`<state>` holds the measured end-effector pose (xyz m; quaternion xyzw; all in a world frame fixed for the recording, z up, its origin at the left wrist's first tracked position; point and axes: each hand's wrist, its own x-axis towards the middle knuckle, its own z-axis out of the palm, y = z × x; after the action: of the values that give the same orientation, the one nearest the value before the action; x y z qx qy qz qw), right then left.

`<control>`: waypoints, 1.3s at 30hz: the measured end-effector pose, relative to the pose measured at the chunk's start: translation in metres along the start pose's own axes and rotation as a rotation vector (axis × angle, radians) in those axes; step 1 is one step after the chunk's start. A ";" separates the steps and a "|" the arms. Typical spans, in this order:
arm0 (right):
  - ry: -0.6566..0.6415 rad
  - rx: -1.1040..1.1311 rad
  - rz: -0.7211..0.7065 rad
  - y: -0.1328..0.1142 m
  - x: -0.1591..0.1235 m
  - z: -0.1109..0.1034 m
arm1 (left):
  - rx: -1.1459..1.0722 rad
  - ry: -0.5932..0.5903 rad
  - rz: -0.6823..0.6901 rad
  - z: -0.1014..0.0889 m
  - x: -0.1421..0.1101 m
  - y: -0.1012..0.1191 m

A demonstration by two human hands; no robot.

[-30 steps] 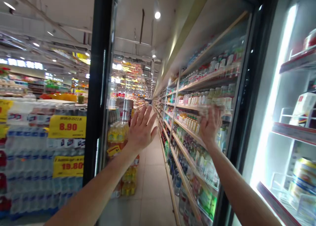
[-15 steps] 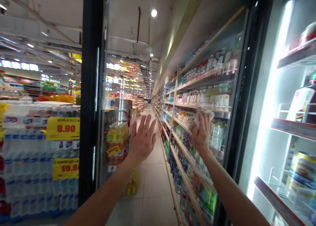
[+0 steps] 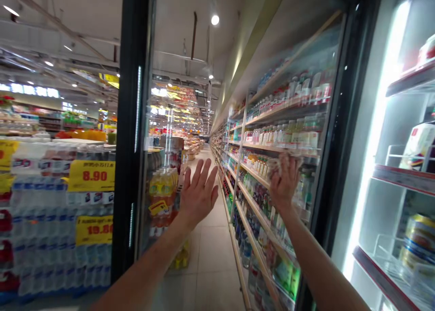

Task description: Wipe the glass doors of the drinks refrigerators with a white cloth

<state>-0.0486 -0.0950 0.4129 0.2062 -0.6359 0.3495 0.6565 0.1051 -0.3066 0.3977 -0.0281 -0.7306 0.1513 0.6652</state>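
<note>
Before me is a black-framed glass door [image 3: 131, 134] of a drinks cooler, swung open; through its pane I see an aisle and bottles on shelves. My left hand [image 3: 200, 193] lies against the glass, flat, with its fingers spread and nothing in it. Pressed to the right part of the pane, my right hand [image 3: 284, 182] holds a crumpled pale cloth [image 3: 273, 165], which shows round the fingers. Part of the cloth is hidden under that hand.
On the right, the lit cooler interior has wire-fronted shelves [image 3: 401, 179] with cans [image 3: 419, 243] and a carton. To the left are stacked packs of bottled water [image 3: 44, 238] with yellow price signs [image 3: 91, 176]. Tiled floor [image 3: 210, 252] shows through the glass.
My right hand has shifted slightly right across the glass with the cloth. The left hand stays flat in nearly the same place. The whole view has moved slightly.
</note>
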 end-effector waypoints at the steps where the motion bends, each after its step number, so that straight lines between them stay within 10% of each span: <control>1: 0.064 -0.002 0.116 0.009 0.009 0.000 | 0.003 0.000 -0.003 0.000 0.000 0.000; 4: 0.123 0.024 0.142 0.002 0.014 0.003 | 0.008 0.000 -0.006 0.001 0.000 0.001; 10: -0.160 0.056 -0.450 -0.047 -0.031 0.005 | 0.008 0.000 0.001 0.002 -0.001 -0.001; 18: 0.132 0.013 0.135 0.015 -0.002 -0.002 | 0.005 0.000 -0.007 0.001 0.000 0.001; 25: -0.255 0.082 -0.530 -0.055 -0.068 -0.001 | -0.016 0.005 0.011 0.005 -0.003 -0.004; 33: 0.143 0.003 0.242 0.028 -0.031 -0.005 | -0.009 0.012 0.004 0.004 -0.003 -0.002; 39: -0.157 0.064 -0.377 -0.049 -0.070 0.001 | -0.036 0.008 0.016 0.005 -0.003 -0.005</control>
<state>-0.0102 -0.1426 0.3532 0.3688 -0.6238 0.2234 0.6519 0.1018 -0.3133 0.3955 -0.0464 -0.7303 0.1431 0.6664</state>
